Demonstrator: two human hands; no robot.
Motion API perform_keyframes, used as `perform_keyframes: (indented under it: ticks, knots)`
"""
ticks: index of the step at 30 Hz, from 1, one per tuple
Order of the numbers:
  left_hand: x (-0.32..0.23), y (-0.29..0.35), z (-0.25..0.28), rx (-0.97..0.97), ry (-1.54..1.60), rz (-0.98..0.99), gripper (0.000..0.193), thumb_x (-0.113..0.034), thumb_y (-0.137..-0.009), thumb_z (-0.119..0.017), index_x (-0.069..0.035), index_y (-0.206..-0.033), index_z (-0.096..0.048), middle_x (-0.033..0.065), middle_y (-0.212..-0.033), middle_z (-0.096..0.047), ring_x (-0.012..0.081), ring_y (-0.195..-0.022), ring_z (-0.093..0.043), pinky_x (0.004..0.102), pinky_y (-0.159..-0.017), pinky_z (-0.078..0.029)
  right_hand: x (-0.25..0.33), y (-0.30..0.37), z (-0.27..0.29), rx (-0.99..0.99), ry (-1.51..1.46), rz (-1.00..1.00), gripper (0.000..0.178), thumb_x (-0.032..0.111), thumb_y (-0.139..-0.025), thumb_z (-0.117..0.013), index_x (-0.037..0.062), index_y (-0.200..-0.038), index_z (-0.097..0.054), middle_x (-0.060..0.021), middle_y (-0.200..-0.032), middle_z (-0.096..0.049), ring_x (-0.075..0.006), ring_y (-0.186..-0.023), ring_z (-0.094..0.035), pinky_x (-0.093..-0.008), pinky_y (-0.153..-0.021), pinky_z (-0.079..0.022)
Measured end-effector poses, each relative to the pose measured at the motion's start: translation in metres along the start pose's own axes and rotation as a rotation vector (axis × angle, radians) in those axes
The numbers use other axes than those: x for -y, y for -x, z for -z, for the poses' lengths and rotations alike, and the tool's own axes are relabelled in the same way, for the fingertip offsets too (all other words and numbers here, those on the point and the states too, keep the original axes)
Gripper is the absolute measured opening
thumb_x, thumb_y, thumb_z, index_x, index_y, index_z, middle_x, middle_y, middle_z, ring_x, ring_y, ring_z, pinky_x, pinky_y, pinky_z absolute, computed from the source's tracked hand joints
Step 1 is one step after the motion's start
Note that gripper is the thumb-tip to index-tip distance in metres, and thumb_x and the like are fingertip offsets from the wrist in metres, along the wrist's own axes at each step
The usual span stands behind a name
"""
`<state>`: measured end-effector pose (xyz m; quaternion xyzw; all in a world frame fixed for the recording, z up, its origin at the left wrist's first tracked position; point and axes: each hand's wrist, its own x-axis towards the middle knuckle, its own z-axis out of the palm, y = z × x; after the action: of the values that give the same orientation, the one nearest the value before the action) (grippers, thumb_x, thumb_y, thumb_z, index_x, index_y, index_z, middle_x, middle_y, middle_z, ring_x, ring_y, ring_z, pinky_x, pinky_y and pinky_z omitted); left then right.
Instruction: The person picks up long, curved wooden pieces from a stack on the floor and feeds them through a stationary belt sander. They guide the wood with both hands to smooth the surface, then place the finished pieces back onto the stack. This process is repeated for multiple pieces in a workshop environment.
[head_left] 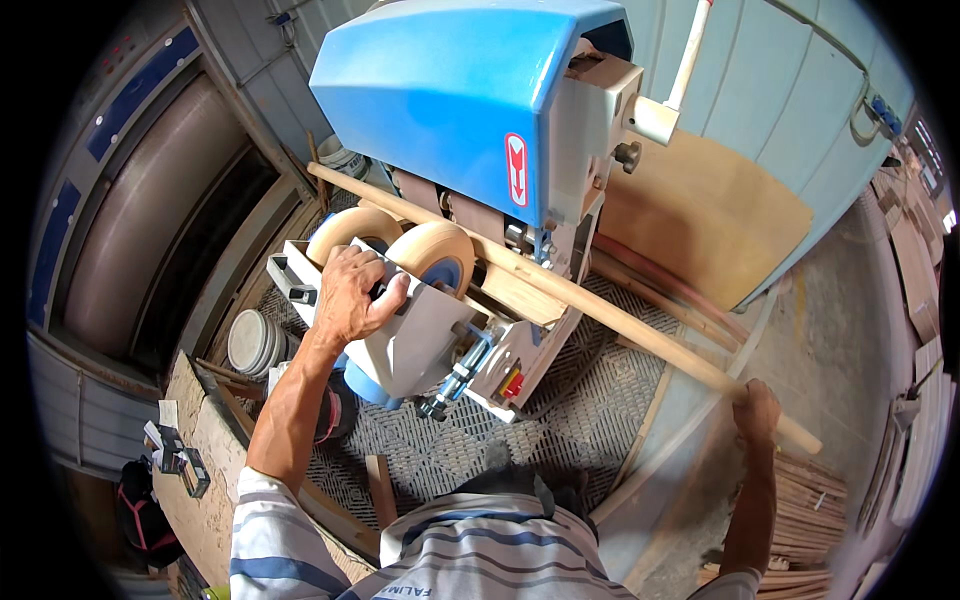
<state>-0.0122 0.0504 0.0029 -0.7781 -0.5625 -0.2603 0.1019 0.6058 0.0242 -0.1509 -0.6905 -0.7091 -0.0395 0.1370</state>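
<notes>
A long round wooden rod (625, 325) lies slantwise through a sanding machine with a blue hood (430, 100). It passes between the brown sanding belt (480, 214) and two tan wheels (432, 250). My right hand (757, 410) is wrapped round the rod close to its near right end. My left hand (352, 290) grips the top of the white housing (405, 345) beside the wheels, its fingers curled over the edge and thumb out to the side. A blue-handled adjuster (462, 375) and a red switch (512, 384) sit on the housing's right.
White buckets (256, 342) stand left of the machine. Stacked wooden strips (800, 510) lie at the lower right, with more boards (915, 430) along the right side. A brown panel (705, 215) leans against the far wall. Patterned matting (430, 455) covers the floor below.
</notes>
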Motion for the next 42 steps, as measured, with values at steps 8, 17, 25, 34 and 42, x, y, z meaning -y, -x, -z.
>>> perform_keyframes:
  ticks: [8, 17, 25, 34, 42]
  knots:
    - [0.003, 0.005, 0.0, 0.001, -0.018, -0.002, 0.03, -0.026, -0.077, -0.06, -0.002, -0.06, -0.054, 0.01, -0.06, -0.048, 0.0267, -0.064, -0.044, 0.0385, -0.068, -0.035, 0.009, -0.001, 0.004, 0.025, 0.048, 0.041, 0.017, 0.019, -0.078, -0.062, 0.0038, -0.077, -0.055, -0.0201, -0.078, -0.062, -0.041, -0.078, -0.059, -0.0486, -0.07, -0.047]
    - [-0.008, 0.015, 0.005, -0.038, 0.029, 0.056, 0.034, -0.026, -0.079, -0.061, 0.0, -0.06, -0.053, 0.0119, -0.064, -0.049, 0.0284, -0.069, -0.043, 0.0394, -0.071, -0.035, 0.007, -0.003, -0.003, 0.024, 0.072, 0.002, 0.023, 0.016, -0.072, -0.071, 0.0033, -0.084, -0.055, -0.0188, -0.081, -0.061, -0.0395, -0.079, -0.059, -0.0464, -0.071, -0.047]
    - [-0.005, 0.121, 0.016, -0.149, -0.024, 0.032, 0.024, -0.012, -0.072, -0.064, -0.005, -0.059, -0.045, 0.0071, -0.063, -0.042, 0.0258, -0.064, -0.041, 0.0387, -0.068, -0.036, 0.013, -0.002, 0.004, 0.019, 0.047, 0.03, 0.02, 0.014, -0.073, -0.066, 0.0045, -0.085, -0.053, -0.023, -0.079, -0.062, -0.0438, -0.078, -0.059, -0.0498, -0.067, -0.046]
    - [-0.004, 0.129, 0.008, -0.215, 0.024, 0.041, 0.023, -0.01, -0.068, -0.062, -0.007, -0.061, -0.041, 0.0072, -0.065, -0.039, 0.0268, -0.065, -0.039, 0.0396, -0.067, -0.035, 0.027, -0.006, 0.018, 0.159, 0.034, 0.028, 0.027, 0.019, -0.072, -0.07, 0.0045, -0.091, -0.058, -0.022, -0.084, -0.064, -0.0413, -0.081, -0.061, -0.047, -0.071, -0.048]
    - [0.004, 0.131, 0.011, -0.28, 0.058, 0.0, 0.018, -0.01, -0.062, -0.064, -0.009, -0.058, -0.047, 0.004, -0.063, -0.043, 0.0253, -0.059, -0.04, 0.0391, -0.06, -0.033, 0.128, -0.062, 0.005, 0.358, -0.055, 0.135, 0.027, 0.019, -0.072, -0.068, 0.0039, -0.093, -0.06, -0.0231, -0.087, -0.065, -0.0414, -0.086, -0.062, -0.0463, -0.077, -0.049]
